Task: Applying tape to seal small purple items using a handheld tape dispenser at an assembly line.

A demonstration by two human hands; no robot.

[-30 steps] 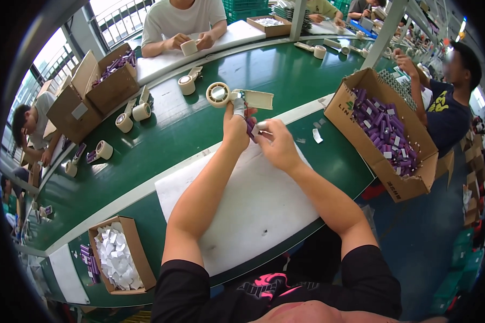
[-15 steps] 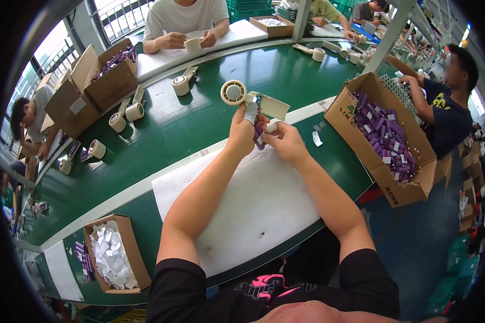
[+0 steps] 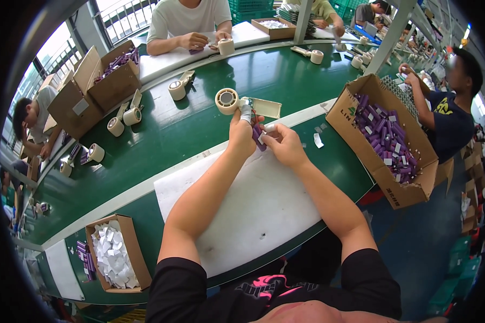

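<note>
Two hands meet over the white mat: the left hand and right hand both pinch a small purple piece between closed fingertips, above the mat's far edge. Just beyond the mat stand a tape roll and a beige card. Right of the mat sits a carton of purple pieces; left of it, a small box of white slips.

Bright daylight from the windows upper left; sharp centre, fisheye bending and black vignette at edges.
</note>
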